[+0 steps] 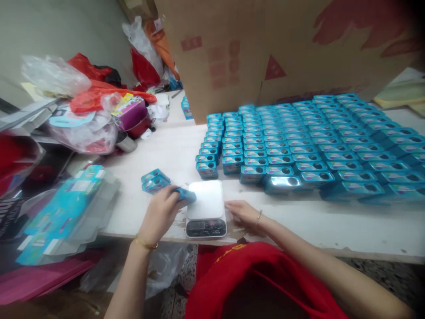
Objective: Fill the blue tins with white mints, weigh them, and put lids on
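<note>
My left hand (162, 207) grips a small blue box (186, 195) at the left edge of a white digital scale (206, 200). The box is tilted and partly hidden by my fingers; I cannot tell if it touches the scale's plate. Just beyond that hand lie a couple more blue boxes (154, 179). My right hand (244, 212) rests on the table by the scale's right side, its fingers stretched toward it with nothing visible in them. The scale's dark display panel (206, 227) faces me.
Many blue boxes (282, 159) stand in rows on the table (166, 150), right of the scale. Behind them is a large cardboard carton (239, 57). Flat blue box blanks (66, 212) lie at left, below plastic bags (83, 128) and a purple box (130, 114).
</note>
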Tool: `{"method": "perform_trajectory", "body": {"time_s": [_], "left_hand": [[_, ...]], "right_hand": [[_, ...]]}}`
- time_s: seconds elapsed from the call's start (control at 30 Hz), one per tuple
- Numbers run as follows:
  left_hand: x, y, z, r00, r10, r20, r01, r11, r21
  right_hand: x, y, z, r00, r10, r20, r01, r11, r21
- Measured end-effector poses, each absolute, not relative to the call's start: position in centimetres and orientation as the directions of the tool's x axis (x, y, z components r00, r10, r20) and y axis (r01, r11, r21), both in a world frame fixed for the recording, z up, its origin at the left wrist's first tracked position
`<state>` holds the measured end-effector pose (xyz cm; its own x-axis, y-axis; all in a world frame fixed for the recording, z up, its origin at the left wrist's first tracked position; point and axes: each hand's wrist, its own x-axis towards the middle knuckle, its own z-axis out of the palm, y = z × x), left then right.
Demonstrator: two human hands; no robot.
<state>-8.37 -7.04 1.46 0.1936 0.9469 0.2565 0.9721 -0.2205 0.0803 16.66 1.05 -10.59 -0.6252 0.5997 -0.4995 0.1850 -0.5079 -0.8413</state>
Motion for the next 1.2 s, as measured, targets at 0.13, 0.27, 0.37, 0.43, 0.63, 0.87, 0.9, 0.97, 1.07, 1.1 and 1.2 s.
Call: {"method": "perform_trajectory", "body": {"time_s": [0.13, 0.27, 0.37, 0.43, 0.63, 0.87, 0.9, 0.97, 1.07, 1.1, 1.2], "left_hand": [[-5.9, -4.8, 1.0, 0.361, 0.927, 0.099, 0.925, -0.369, 0.091], [-4.9, -3.5, 0.0, 0.427, 0.903, 0.042, 0.899, -0.429, 0.092], [-5.0, -3.4, 0.4, 0.394, 0.914, 0.101, 0.895, -0.406, 0.183], [-5.6, -4.0, 0.8, 0.29, 0.938, 0.192, 0.9, -0.335, 0.278], [-9.2, -8.0, -2.5, -0.336, 0.923, 0.187, 0.814, 0.184, 0.551], [-8.3, -11.6, -8.0, -0.362, 0.893, -0.267, 0.602, 0.443, 0.664], [-7.9, -11.8, -8.1, -0.362, 0.896, -0.258, 0.618, 0.438, 0.653], [-7.2, -12.0, -8.2, -0.371, 0.897, -0.241, 0.64, 0.435, 0.633], [-6.4, -12.6, -8.4, -0.362, 0.889, -0.282, 0.556, 0.449, 0.7], [-6.2, -12.8, -8.6, -0.348, 0.887, -0.302, 0.51, 0.45, 0.733], [-5.2, -13.5, -9.0, -0.302, 0.892, -0.337, 0.416, 0.442, 0.795]], "right_hand": [[15.8, 1.1, -10.6, -0.589, 0.612, -0.528, 0.198, -0.524, -0.828], [16.7, 0.9, -10.4, -0.484, 0.633, -0.604, 0.103, -0.644, -0.758], [18.2, 0.5, -10.3, -0.506, 0.585, -0.633, -0.119, -0.775, -0.621], [19.3, 0.2, -10.2, -0.539, 0.549, -0.639, -0.207, -0.821, -0.531], [21.7, -1.3, -10.1, -0.523, 0.489, -0.698, -0.18, -0.864, -0.47], [20.9, -1.6, -8.1, -0.53, 0.481, -0.698, -0.096, -0.852, -0.514], [20.7, -1.5, -7.5, -0.532, 0.471, -0.703, -0.066, -0.851, -0.521], [20.3, -1.1, -6.4, -0.537, 0.464, -0.704, -0.006, -0.837, -0.547], [19.9, -0.3, -5.0, -0.552, 0.502, -0.665, 0.05, -0.777, -0.628], [19.7, 0.0, -4.7, -0.554, 0.527, -0.644, 0.065, -0.744, -0.665], [19.2, 0.9, -3.4, -0.548, 0.613, -0.569, 0.121, -0.615, -0.779]]}}
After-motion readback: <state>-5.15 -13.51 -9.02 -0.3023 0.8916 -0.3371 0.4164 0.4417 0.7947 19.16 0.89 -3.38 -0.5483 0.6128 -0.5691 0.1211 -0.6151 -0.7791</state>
